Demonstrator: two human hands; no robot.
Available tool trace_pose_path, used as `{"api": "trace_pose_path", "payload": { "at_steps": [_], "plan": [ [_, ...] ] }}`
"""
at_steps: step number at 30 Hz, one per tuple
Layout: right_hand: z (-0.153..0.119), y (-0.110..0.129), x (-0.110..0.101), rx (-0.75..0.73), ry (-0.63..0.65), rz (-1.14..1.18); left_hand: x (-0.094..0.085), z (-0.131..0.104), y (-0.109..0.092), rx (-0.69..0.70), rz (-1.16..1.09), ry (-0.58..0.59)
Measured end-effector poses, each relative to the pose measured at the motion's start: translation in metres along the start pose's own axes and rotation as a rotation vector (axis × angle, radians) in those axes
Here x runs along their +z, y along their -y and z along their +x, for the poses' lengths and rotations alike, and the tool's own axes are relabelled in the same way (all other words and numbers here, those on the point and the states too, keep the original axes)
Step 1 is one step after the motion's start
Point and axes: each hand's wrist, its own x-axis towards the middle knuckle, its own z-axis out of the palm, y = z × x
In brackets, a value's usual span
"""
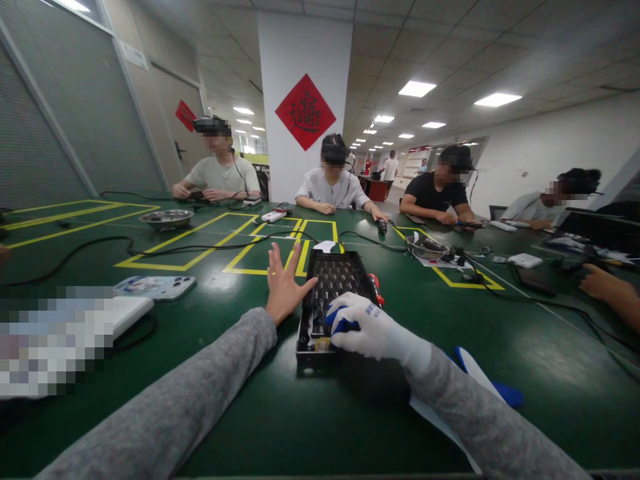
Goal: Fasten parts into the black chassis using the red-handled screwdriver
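In front of me on the green table lies a shallow black case with rows of small metallic pieces in it. My left hand is bare and holds nothing; its fingers are spread, with the thumb reaching to the case's left edge. Over the near part of the case is my right hand in a white and blue work glove. Its fingers are curled and closed; what they hold, if anything, is hidden. Below them a small yellowish piece shows at the case's near end. A red object sits against the case's right side.
A white and blue glove lies beside my right forearm. Left are a phone and a white box-like item. A metal bowl, a bowl of parts and black cables lie farther off. Several people sit around the table.
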Motion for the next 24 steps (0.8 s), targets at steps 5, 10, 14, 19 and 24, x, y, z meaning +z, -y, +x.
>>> {"api": "trace_pose_path", "payload": {
  "at_steps": [5, 10, 14, 19, 24],
  "plan": [
    [-0.0001, -0.0002, 0.0003, 0.002, -0.001, 0.008, -0.0004, -0.0023, -0.0047, -0.082, 0.095, 0.064],
    [-0.0009, -0.0008, 0.0009, 0.003, -0.005, 0.0, 0.0003, -0.0022, -0.0037, -0.12, 0.084, 0.142],
    [-0.0009, -0.0011, 0.0004, 0.01, 0.005, -0.008, 0.0007, -0.0024, -0.0023, -0.155, 0.065, 0.189],
    [-0.0004, -0.0022, 0.0014, 0.008, -0.008, -0.008, 0.0015, -0.0026, -0.0009, -0.148, 0.048, 0.216],
    [0.0009, -0.0023, 0.0026, -0.006, -0.012, 0.002, 0.0013, -0.0023, -0.0005, -0.16, 0.053, 0.224]
  ]
}}
